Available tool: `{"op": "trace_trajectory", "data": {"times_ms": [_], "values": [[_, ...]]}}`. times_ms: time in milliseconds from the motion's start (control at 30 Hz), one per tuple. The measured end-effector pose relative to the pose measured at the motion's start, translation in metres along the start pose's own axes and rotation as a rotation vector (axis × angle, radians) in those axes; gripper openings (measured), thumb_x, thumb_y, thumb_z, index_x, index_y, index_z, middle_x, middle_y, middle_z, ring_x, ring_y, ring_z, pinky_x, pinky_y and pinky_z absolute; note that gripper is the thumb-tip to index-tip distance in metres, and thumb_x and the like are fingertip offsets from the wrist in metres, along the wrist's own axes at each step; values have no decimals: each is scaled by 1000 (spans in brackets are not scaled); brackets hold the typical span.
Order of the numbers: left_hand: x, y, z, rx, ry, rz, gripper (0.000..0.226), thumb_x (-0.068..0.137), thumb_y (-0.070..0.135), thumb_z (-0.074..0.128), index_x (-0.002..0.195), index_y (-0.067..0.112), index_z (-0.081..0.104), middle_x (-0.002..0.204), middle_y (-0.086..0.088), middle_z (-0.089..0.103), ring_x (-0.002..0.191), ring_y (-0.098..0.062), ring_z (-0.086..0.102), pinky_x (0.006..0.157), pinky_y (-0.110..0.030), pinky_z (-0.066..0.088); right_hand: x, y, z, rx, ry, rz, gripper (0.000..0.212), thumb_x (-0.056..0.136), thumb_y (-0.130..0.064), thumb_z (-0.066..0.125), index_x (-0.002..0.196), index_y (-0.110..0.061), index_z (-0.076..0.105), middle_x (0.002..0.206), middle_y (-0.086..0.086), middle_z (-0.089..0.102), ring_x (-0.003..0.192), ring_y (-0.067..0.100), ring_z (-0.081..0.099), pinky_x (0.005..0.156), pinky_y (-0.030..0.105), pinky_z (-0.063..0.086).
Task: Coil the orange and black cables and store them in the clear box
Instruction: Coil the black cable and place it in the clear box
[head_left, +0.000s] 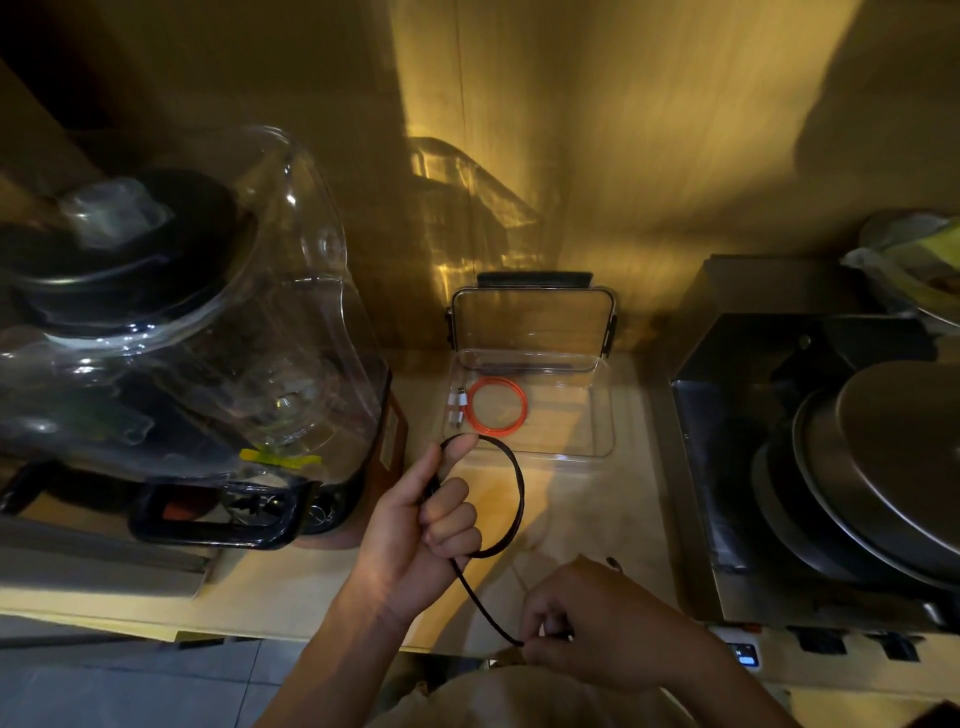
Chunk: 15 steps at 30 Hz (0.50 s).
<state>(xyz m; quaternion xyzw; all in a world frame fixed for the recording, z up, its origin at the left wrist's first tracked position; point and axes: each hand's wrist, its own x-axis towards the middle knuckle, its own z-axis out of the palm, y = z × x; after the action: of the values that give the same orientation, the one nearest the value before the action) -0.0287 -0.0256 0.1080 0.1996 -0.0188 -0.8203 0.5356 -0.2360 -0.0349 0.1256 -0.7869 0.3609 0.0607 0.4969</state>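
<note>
The clear box (602, 415) stands open on the counter, its lid propped against the wall. Inside at its left lies the orange cable (496, 405), coiled in a ring with white plugs beside it. My left hand (421, 525) is fisted around the black cable (517, 493), holding one loop that arcs just in front of the box. From that fist the cable runs down to my right hand (587, 618), which pinches it near the counter's front edge.
A large blender with a clear jug (208, 338) fills the left side of the counter. A steel tray with stacked metal pans (857, 467) sits to the right. The wooden wall rises close behind the box.
</note>
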Motion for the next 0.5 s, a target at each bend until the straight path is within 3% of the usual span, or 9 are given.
{"op": "trace_trajectory", "data": {"times_ms": [133, 233, 400, 500], "values": [[-2, -1, -1, 13, -70, -23, 48, 102, 33, 47, 147, 18, 40, 57, 5, 26, 46, -6, 24, 44, -21, 24, 0, 0, 1, 32, 19, -1, 18, 83, -37, 67, 89, -21, 72, 68, -6, 65, 63, 0, 57, 64, 24, 46], [-2, -1, -2, 33, -117, -29, 55, 104, 38, 38, 154, 25, 22, 59, 4, 27, 48, -7, 26, 45, -22, 26, 0, 2, 2, 44, 39, 7, 19, 82, -40, 65, 88, -23, 71, 66, -10, 64, 63, 0, 58, 64, 25, 47], [-2, 1, -2, 40, -186, -24, 56, 105, 47, 26, 156, 29, 11, 60, 3, 28, 49, -7, 27, 47, -22, 27, -1, 8, 1, 60, 61, -12, 15, 82, -36, 67, 85, -23, 72, 65, -11, 63, 62, 1, 59, 60, 17, 43], [-2, 1, -2, 38, -191, -10, 56, 105, 47, 28, 156, 29, 13, 59, 3, 29, 48, -8, 27, 47, -23, 25, -2, 9, -4, 69, 5, -9, 17, 82, -36, 68, 87, -21, 72, 72, -7, 68, 68, 2, 62, 64, 22, 49]]}}
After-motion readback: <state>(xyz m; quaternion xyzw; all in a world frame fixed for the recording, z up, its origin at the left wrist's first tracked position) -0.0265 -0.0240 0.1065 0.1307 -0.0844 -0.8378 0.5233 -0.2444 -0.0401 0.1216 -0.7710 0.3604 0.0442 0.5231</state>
